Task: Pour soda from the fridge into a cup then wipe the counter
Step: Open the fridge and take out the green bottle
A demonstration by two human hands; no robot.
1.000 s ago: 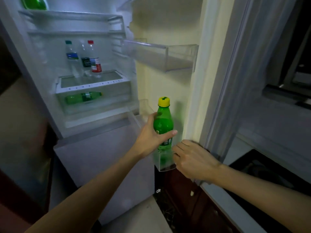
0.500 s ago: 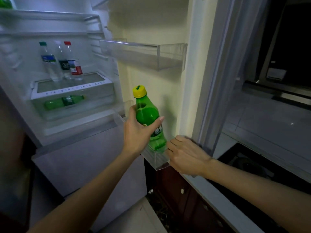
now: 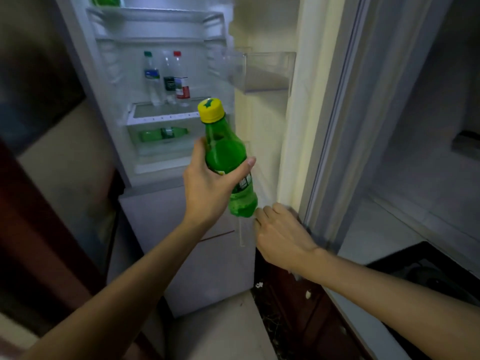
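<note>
A green soda bottle (image 3: 225, 154) with a yellow cap is in the air in front of the open fridge, tilted with its cap up and to the left. My left hand (image 3: 207, 185) grips it round the middle, thumb across the front. My right hand (image 3: 281, 236) holds the lower edge of the open fridge door (image 3: 306, 126), fingers curled round it, just below the bottle's base. No cup is in view.
Inside the fridge (image 3: 161, 81) three bottles (image 3: 167, 79) stand on a shelf and another green bottle (image 3: 163, 133) lies in the drawer below. A clear door bin (image 3: 262, 71) juts out above. At the right are the pale counter (image 3: 374, 229) and a black stove (image 3: 426, 271).
My left hand has lifted the green bottle up out of the lower door bin and toward me. My right hand has stayed on the door edge.
</note>
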